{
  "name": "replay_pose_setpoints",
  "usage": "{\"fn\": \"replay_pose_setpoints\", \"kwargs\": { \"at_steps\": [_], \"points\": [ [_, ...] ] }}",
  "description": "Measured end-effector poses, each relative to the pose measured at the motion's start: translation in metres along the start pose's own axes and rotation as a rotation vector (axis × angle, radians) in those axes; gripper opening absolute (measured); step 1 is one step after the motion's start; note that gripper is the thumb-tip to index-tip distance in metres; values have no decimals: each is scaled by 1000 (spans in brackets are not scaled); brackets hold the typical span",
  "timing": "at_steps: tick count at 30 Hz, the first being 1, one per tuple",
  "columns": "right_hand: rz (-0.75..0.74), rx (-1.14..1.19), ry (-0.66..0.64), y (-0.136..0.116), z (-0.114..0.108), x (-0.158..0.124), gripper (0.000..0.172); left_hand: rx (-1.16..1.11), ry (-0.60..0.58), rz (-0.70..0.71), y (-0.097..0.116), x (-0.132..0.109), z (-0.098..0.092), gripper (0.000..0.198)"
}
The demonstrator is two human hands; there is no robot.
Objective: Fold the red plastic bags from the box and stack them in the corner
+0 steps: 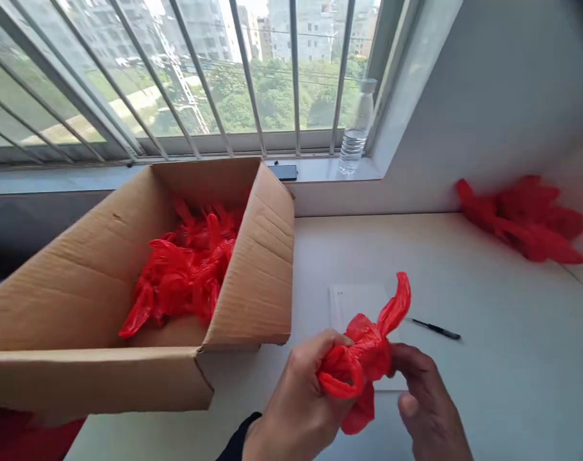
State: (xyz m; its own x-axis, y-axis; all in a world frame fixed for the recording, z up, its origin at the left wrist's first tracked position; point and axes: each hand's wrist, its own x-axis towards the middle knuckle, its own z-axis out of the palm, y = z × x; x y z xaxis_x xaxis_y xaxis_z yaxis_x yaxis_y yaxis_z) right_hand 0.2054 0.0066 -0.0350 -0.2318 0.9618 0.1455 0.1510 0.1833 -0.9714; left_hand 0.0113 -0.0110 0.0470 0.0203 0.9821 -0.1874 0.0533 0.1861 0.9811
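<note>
My left hand [305, 397] is closed around a bunched red plastic bag [368, 349], held above the white table at the lower middle. One loop of the bag curls over my left thumb, and another end sticks up to the right. My right hand [430, 397] is at the bag's right side, its fingers curved and the thumb apart from them. The fingertips reach the bag's edge, partly behind it; no grip shows. To the left, an open cardboard box [253, 275] contains several crumpled red plastic bags [186, 275].
Behind my hands lie a white paper [353, 301] and a black pen [435, 329]. More red bags [526, 218] are heaped at the right by the wall. A water bottle [356, 134] and a phone [282, 172] rest on the sill below the barred window.
</note>
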Motion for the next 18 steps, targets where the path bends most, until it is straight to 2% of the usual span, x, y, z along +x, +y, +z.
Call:
{"fn": "replay_pose_setpoints", "kwargs": {
  "at_steps": [4,5,8,10,12,15,18],
  "points": [
    [138,-35,-47,-4,7,12,22,-49,-124,-62,-17,4,3,19],
    [167,-13,-50,-2,5,13,20,-72,-169,-71,-19,1,0,22],
    [214,49,-44,3,-4,11,17,-189,-319,-93,-30,-9,-12,51],
    [240,75,-42,5,-8,10,18,-275,-372,-102,-39,-15,-17,59],
    [276,100,-49,3,-9,9,19,-334,-342,-112,-49,-15,-14,52],
    [315,103,-64,-2,-7,9,21,-354,-193,-128,-57,-10,2,35],
    [312,92,-98,-3,-10,8,21,-203,-123,-153,-57,-3,17,29]
  ]
}}
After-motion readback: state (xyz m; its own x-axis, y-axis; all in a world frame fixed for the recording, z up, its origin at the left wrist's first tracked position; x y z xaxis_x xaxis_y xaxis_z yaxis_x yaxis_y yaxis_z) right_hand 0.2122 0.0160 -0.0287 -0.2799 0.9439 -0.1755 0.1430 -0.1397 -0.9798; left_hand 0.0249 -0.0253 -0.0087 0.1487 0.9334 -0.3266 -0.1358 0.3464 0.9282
